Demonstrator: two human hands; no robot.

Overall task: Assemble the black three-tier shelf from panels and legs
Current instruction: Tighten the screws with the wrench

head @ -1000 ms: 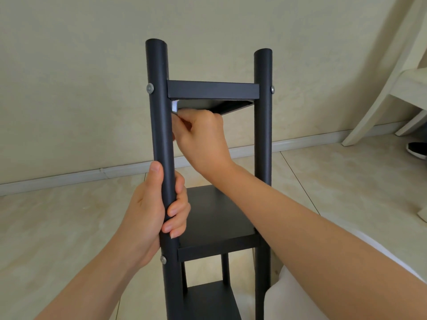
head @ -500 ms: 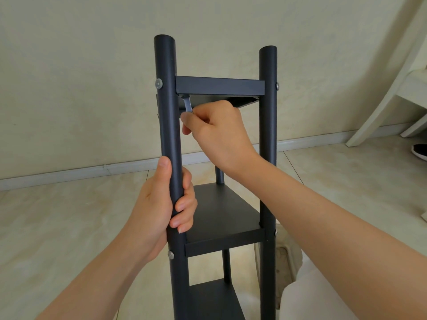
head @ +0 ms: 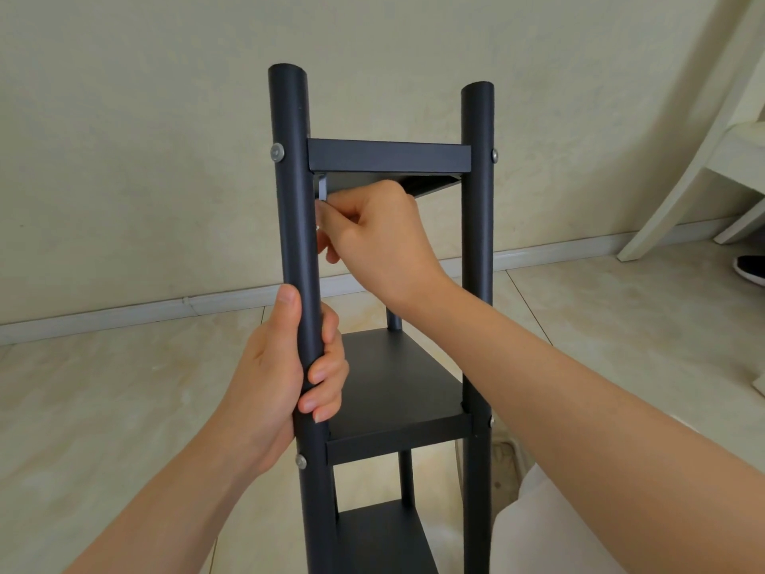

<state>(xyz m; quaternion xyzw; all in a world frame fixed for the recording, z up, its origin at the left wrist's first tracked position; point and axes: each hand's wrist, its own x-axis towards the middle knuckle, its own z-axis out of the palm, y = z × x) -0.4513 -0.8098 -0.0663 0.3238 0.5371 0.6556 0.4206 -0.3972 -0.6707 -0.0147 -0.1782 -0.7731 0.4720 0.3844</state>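
Our left hand (head: 285, 366) wraps the round black metal leg (head: 292, 200) of the upright black three-tier shelf (head: 393, 391). Just right of that leg, our right hand (head: 372, 234) pinches a small silver hex key (head: 323, 186) under the flat black top panel (head: 389, 157). Seated shallow, the key may slip out; a slack left grip could let the frame twist.

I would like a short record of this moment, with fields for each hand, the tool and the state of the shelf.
left hand: grips the front left leg, between top and middle tiers
right hand: pinches a small metal key under the top panel, by that leg
shelf: upright, three panels in place
surroundings: white chair at right
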